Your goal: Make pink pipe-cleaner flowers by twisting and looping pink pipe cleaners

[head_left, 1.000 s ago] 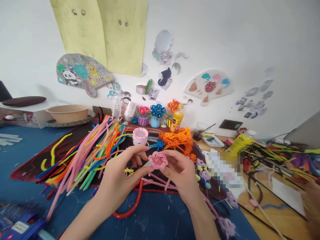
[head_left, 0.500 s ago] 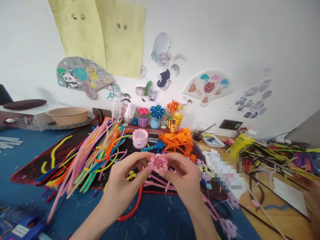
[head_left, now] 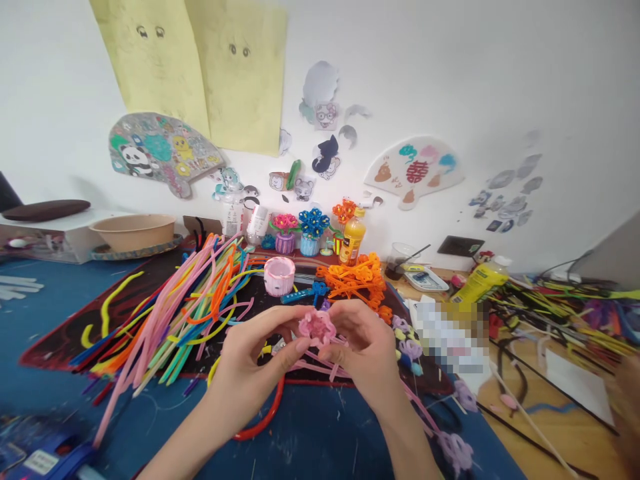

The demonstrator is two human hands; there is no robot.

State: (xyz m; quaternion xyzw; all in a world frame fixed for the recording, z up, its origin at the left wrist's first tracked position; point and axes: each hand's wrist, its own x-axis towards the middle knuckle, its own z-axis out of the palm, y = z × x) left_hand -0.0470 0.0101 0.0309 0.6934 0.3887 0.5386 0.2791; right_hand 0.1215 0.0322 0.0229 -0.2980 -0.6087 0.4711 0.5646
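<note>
— What do the hands hold?
— The left hand [head_left: 245, 373] and the right hand [head_left: 367, 353] both pinch a pink flower [head_left: 317, 327] with their fingertips.
— Where is the flower?
— Just in front of the pink cup [head_left: 279, 275], a bit to its right, held above the counter [head_left: 320, 440].

your left hand [head_left: 250, 370] and right hand [head_left: 367, 357] pinch pink pipe-cleaner flower [head_left: 317, 327] between fingertips above desk [head_left: 310, 433]; loose pipe cleaners [head_left: 180, 313] heaped left, orange flowers [head_left: 357, 280] behind.
</note>
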